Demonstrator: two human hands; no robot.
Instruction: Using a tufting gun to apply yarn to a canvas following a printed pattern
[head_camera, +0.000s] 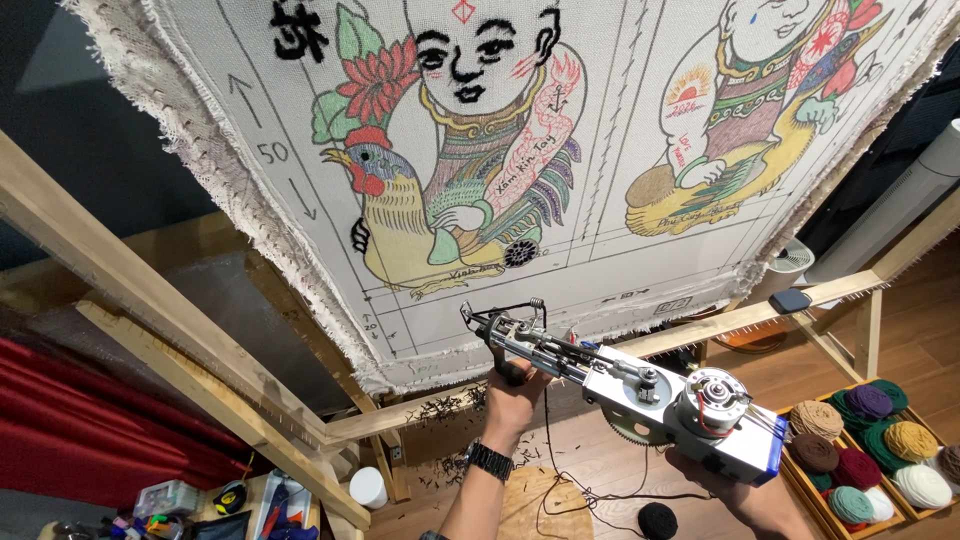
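Note:
A metal tufting gun (625, 385) with an exposed motor and gear points up-left at a white cloth (600, 250) stretched on a wooden frame (150, 300). The cloth carries coloured drawings of a child with a rooster (400, 215) and a second figure with a yellow duck. My left hand (515, 390), with a black wristwatch on its wrist, grips the gun's front handle under the needle end. At the gun's rear my right hand (755, 495) holds the lower grip. The needle tip sits just below the cloth's bottom edge, close to it.
A wooden tray of yarn balls (870, 445) in several colours lies on the floor at right. A black yarn ball (657, 520) and a cable lie below the gun. Red fabric (90, 410) and small tools sit at lower left. A white container (368, 487) stands by the frame.

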